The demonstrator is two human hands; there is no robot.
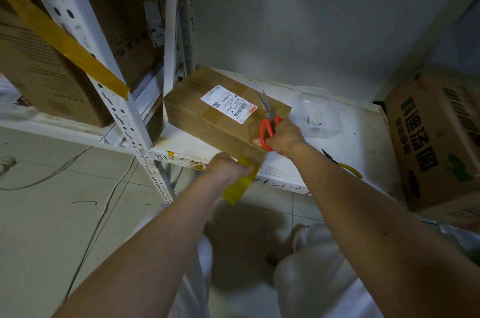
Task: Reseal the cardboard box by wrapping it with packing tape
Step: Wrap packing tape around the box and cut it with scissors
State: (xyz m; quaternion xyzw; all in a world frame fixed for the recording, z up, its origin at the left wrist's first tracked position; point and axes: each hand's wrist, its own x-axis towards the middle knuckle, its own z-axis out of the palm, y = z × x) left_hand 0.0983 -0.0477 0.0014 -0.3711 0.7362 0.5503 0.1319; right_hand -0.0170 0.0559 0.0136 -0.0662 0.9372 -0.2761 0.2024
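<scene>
A brown cardboard box (207,117) with a white shipping label lies on a white shelf, one corner hanging over the front edge. My left hand (227,168) grips a roll of yellowish packing tape (237,185) just below the box's near corner, and a strip of tape runs up onto that corner. My right hand (284,137) holds red-handled scissors (268,120) above the box's right end, blades slightly apart and pointing away from me.
The white shelf (345,141) carries a clear plastic tray (315,109) with small screws, yellow-handled pliers (345,165) and a large printed carton (439,135) at right. A white perforated rack post (122,107) with more cartons stands at left. Cables trail over the tiled floor.
</scene>
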